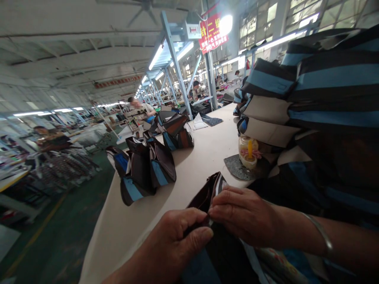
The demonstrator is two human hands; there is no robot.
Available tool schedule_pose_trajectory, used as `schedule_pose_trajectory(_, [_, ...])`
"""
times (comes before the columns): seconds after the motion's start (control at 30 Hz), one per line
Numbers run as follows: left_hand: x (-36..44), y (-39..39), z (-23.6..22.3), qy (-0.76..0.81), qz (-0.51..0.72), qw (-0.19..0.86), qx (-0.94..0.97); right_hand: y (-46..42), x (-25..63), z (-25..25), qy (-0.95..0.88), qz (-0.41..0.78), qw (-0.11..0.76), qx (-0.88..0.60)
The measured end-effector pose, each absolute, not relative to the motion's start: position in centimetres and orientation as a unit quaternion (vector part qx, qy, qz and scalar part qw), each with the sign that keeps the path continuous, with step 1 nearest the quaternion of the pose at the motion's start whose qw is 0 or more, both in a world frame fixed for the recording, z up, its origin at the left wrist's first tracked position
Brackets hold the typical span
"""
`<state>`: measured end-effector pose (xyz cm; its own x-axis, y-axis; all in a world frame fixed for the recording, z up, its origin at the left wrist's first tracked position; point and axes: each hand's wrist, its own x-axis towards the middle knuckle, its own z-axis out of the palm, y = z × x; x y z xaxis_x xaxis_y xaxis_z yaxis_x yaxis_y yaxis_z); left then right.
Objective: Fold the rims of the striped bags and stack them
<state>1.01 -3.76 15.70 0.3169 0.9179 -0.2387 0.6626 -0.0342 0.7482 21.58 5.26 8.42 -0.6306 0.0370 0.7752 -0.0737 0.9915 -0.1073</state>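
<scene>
A dark fabric bag piece with a blue stripe lies in front of me at the near edge of the table. My left hand pinches its edge between thumb and forefinger. Close against it, my right hand is closed on the same edge, its fingers pressed together near a whitish strip. The upper part of the piece stands up beyond my hands, showing a dark opening. What lies beneath my right fingers is hidden. A metal bangle circles my right wrist.
Several black-and-blue bag pieces stand on the pale table ahead left. A tall stack of similar pieces rises at the right. Beside it, a jar with a yellow item sits on a dark slab. Other people work farther back.
</scene>
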Motion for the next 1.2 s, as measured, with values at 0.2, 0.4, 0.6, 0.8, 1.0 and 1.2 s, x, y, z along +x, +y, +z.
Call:
schedule_pose_trajectory(0.2, [1.5,-3.7,15.8,0.57,0.137,0.388,0.711,5.6,21.9,9.5,-0.921,0.056,0.386,0.023])
schedule_pose_trajectory(0.4, [1.2,-3.8,15.7,0.577,0.122,0.378,0.714,6.0,21.4,8.9,-0.916,0.085,0.39,0.038])
schedule_pose_trajectory(0.6, [1.1,-3.9,15.5,0.584,0.11,0.361,0.719,6.0,21.1,9.1,-0.929,0.064,0.361,0.04])
schedule_pose_trajectory(0.8, [1.4,-3.6,15.7,0.584,0.118,0.369,0.714,6.0,20.6,9.7,-0.956,-0.051,0.287,0.042])
schedule_pose_trajectory(1.0, [1.3,-3.4,15.9,0.561,0.112,0.398,0.717,6.4,20.1,11.3,-0.952,-0.108,0.276,0.074])
schedule_pose_trajectory(1.2, [1.0,-3.8,15.7,0.55,0.137,0.42,0.709,5.5,21.3,12.1,-0.96,-0.088,0.26,0.053])
